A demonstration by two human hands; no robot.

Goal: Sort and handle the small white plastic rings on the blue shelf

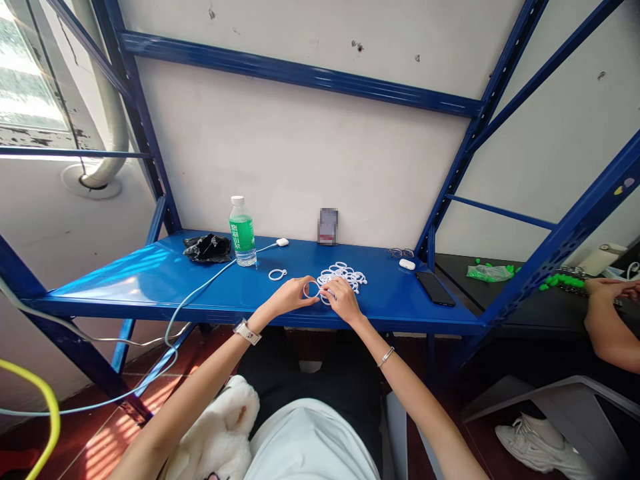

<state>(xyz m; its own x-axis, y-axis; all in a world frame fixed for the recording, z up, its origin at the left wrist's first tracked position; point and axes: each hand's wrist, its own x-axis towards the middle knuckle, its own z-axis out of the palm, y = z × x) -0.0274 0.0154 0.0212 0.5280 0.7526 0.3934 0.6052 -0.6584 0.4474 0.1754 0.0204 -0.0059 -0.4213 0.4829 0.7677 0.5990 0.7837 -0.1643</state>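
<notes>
Both of my hands meet over the front edge of the blue metal table. My left hand (293, 295) pinches a white ring (311, 289) between thumb and fingers. My right hand (342, 299) is closed at the ring's right side, its fingertips pressed together there; any small part between them is too small to make out. Just behind my right hand lies a pile of similar white rings (353, 275), partly hidden by it. A separate white ring with a small loop (277, 274) rests on the tabletop to the left.
On the blue table (150, 283) are a bottle (243, 233), a black plastic bag (207, 248), a light-blue cable (210, 280), a propped phone (328, 227), glasses (401, 253), a white case (407, 264) and a black phone (435, 288). A co-worker's hand (613, 288) works at right near green pieces (563, 280).
</notes>
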